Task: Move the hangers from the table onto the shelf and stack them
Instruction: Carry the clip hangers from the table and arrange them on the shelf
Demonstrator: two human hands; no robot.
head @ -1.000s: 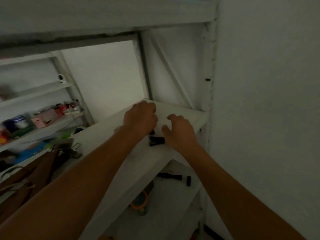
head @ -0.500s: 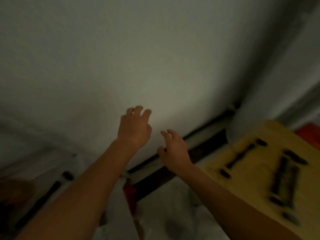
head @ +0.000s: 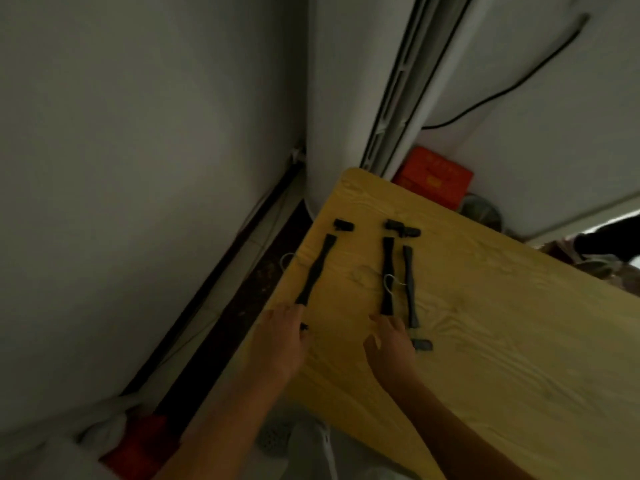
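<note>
Three black hangers (head: 409,285) lie on the yellow desk (head: 502,358), centre frame. The left hand (head: 282,336) covers the leftmost hanger (head: 313,271) at its near end; grip cannot be determined. The right hand (head: 391,344), fingers relaxed, holds nothing.

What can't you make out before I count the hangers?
Head view:
Near end of the left hanger: hidden under the left hand; grip unclear.
Near end of the middle hanger: covered by the right hand.
Rest of the table: cut off right and bottom.
The shelf: out of frame.

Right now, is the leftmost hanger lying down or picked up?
Lying down: leftmost hanger flat on the table, left hand at its end.
</note>
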